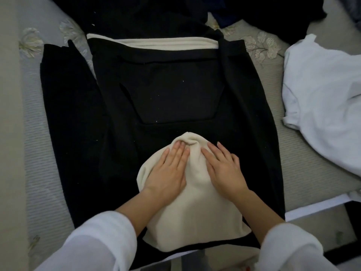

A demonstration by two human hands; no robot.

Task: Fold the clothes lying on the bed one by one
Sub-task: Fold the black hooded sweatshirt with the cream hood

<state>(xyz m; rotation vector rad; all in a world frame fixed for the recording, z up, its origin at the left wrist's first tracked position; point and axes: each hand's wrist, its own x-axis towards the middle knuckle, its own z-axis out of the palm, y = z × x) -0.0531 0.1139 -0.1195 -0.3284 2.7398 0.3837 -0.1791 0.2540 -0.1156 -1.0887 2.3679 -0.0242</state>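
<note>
Our left hand (166,169) and right hand (224,167) press flat, side by side, on the cream fleece hood (195,204) of the black hooded sweatshirt (175,94). It lies lengthwise away from us, hood nearest.

The dark pile (136,12) is cut off by the top edge, the white garment (322,98) by the right edge, and both sleeves (93,247) by the bottom edge. Part of the hood (195,202) is covered by the left hand (168,171) and the right hand (224,169). The dark shape (351,222) at lower right cannot be identified.

Hood (195,202) atop hoodie (172,90) on bed (35,133), shirt (322,94) at its right.
</note>
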